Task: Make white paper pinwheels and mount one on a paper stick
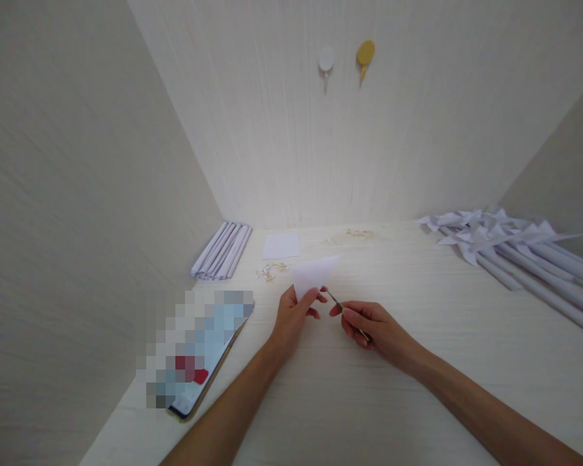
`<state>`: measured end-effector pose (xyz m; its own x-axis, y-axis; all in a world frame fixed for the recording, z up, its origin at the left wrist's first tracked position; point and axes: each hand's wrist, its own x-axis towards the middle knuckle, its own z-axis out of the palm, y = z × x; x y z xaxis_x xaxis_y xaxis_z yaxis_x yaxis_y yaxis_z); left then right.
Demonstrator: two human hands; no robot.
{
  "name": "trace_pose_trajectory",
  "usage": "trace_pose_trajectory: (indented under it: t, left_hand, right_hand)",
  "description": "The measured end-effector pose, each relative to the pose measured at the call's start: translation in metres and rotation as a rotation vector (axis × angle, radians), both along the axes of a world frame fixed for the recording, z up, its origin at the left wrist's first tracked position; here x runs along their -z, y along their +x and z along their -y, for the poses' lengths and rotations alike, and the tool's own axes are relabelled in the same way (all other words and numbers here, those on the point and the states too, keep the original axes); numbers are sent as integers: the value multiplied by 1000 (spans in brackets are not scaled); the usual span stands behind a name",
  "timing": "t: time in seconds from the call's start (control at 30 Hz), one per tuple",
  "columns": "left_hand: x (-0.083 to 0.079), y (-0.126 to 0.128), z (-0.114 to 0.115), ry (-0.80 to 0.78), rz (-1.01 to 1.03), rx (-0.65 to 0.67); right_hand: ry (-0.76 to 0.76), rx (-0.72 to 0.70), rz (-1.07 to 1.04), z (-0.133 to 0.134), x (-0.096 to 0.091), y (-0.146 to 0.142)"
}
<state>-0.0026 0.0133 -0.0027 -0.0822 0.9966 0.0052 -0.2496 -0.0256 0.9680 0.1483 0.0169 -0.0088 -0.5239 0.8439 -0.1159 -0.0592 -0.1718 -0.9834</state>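
My left hand (294, 317) pinches a white sheet of paper (312, 275) between thumb and fingers. The sheet narrows downward to the grip, and its broad upper edge faces the back wall. My right hand (369, 327) is closed around a slim, dark, pointed tool (335, 300). Its tip points up and left, close to the left fingertips and the lower part of the sheet. Most of the tool is hidden in the fingers, so its exact kind cannot be made out. Behind the left hand lie small pale and yellowish bits (271, 270), too small to name.
Rolled paper tubes (223, 251) lie at the back left beside a flat white paper square (280, 246). Paper pinwheels on long paper sticks (505, 239) are heaped at right. A phone (208, 362) rests at left. White (326, 59) and yellow (366, 53) hooks hang on the wall.
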Motion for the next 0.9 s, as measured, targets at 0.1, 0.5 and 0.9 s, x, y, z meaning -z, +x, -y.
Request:
trace_pose_trajectory:
  t: [0.1, 0.5, 0.9]
  left_hand:
    - [0, -1, 0, -4, -10, 32]
    - [0, -1, 1, 5, -13, 35]
    - [-2, 0, 1, -10, -21, 24]
  right_hand:
    - [7, 0, 10, 1, -1, 0]
    - [-3, 20, 28, 2, -2, 0]
    - [24, 26, 32, 2, -1, 0]
